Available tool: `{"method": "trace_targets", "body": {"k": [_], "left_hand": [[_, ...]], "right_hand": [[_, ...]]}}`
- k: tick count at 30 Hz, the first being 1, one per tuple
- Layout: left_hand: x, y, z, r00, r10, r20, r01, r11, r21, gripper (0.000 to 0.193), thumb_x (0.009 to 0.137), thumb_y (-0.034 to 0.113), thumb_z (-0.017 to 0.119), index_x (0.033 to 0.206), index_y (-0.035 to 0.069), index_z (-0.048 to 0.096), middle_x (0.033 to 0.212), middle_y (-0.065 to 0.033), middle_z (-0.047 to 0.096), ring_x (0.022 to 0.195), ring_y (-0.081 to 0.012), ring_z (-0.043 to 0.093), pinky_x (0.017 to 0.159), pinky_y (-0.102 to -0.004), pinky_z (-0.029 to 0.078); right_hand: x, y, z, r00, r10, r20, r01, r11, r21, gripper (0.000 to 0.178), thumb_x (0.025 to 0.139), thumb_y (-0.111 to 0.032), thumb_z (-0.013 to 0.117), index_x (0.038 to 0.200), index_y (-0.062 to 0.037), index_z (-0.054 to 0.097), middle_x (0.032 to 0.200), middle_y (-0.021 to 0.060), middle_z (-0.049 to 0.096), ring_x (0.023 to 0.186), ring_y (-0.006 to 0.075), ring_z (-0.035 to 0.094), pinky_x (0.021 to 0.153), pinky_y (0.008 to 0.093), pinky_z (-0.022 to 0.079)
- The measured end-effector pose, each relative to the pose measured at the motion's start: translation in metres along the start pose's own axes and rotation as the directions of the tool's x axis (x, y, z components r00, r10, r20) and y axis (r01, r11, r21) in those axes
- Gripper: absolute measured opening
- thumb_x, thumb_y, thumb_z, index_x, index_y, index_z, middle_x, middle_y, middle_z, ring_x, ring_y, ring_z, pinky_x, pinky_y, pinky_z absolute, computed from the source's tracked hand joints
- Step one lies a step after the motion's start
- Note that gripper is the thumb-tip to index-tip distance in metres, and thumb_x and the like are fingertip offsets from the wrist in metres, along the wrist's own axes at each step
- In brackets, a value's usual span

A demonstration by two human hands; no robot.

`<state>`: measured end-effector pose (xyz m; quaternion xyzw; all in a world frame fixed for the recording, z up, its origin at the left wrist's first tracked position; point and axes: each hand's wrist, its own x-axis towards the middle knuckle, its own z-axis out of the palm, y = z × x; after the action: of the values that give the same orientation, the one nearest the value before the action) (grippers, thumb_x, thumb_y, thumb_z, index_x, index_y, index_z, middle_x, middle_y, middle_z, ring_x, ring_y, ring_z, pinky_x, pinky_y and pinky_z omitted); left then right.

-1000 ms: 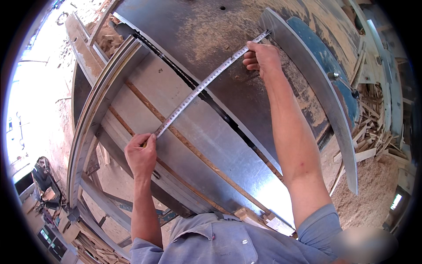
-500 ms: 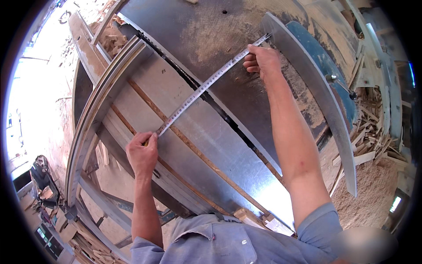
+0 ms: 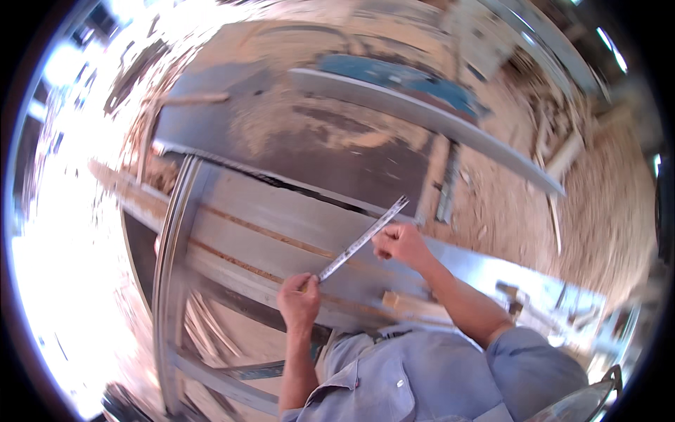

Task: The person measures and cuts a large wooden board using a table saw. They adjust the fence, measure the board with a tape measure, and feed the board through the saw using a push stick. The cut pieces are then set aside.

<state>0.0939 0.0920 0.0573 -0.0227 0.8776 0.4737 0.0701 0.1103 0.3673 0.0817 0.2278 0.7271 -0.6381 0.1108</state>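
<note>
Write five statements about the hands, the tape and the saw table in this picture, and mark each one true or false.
1. The left hand holds one end of the tape measure. True.
2. The tape measure's far end touches the long metal fence. False: it ends short of the fence, with a gap between.
3. The right hand is close beside the tape measure; blur hides whether they touch. True.
4. The blue panel lies between the fence and the hands. False: it is on the fence's far side.
5. Sawdust lies on the tabletop. True.
</note>
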Motion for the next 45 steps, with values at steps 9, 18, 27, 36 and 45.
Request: {"method": "trace_targets", "body": {"k": [9,18,27,36,45], "left_hand": [[-0.146,0.073,0.054,0.927,0.16,0.339,-0.166,0.986,-0.01,0.023,0.094,0.017,0.067,0.092,-0.006,0.07,0.068,-0.0049,0.061,0.07,-0.0139,0.059,0.069,-0.0306,0.051],[-0.331,0.133,0.145,0.705,0.141,0.695,0.117,0.944,-0.309,0.055,0.107,0.039,0.044,0.136,-0.007,0.051,0.126,-0.0164,0.058,0.114,-0.0245,0.059,0.096,-0.035,0.049],[-0.443,0.17,0.258,-0.159,0.429,0.889,-0.776,0.502,-0.382,0.053,0.089,0.021,0.07,0.133,-0.005,0.053,0.14,-0.0227,0.053,0.129,-0.0418,0.052,0.109,-0.0484,0.041],[-0.494,0.152,0.382,-0.712,0.301,0.635,-0.693,-0.151,-0.705,0.049,0.08,0.011,0.066,0.128,0.006,0.057,0.152,-0.0172,0.042,0.144,-0.0389,0.034,0.118,-0.0545,0.029],[-0.476,0.142,0.404,-0.723,0.325,0.61,-0.664,-0.081,-0.743,0.042,0.079,0.012,0.065,0.12,0.007,0.062,0.15,-0.0158,0.046,0.144,-0.0373,0.036,0.118,-0.0559,0.027]], "right_hand": [[-0.239,0.129,-0.053,0.864,-0.351,-0.361,0.21,0.903,-0.374,0.015,0.087,-0.021,0.062,0.089,-0.0085,0.07,0.081,0.0146,0.069,0.077,0.0354,0.067,0.069,0.0459,0.052],[-0.378,0.179,-0.076,0.924,-0.172,-0.341,0.267,0.929,0.256,0.051,0.087,-0.03,0.07,0.13,-0.008,0.056,0.101,0.0136,0.071,0.083,0.0266,0.068,0.072,0.0393,0.055],[-0.518,0.293,-0.197,0.485,0.311,-0.817,0.216,0.863,0.456,0.041,0.083,-0.022,0.067,0.119,-0.0027,0.066,0.097,0.0172,0.069,0.087,0.03,0.066,0.076,0.0413,0.054],[-0.52,0.388,-0.272,-0.416,-0.077,-0.906,-0.173,0.985,-0.005,0.052,0.078,-0.008,0.067,0.129,-0.0015,0.057,0.13,0.0236,0.055,0.123,0.0434,0.051,0.107,0.0474,0.041],[-0.503,0.4,-0.273,-0.269,-0.237,-0.934,-0.414,0.904,-0.11,0.063,0.073,-0.001,0.062,0.135,-0.0054,0.052,0.137,0.0192,0.047,0.129,0.0425,0.043,0.11,0.0523,0.037]]}}
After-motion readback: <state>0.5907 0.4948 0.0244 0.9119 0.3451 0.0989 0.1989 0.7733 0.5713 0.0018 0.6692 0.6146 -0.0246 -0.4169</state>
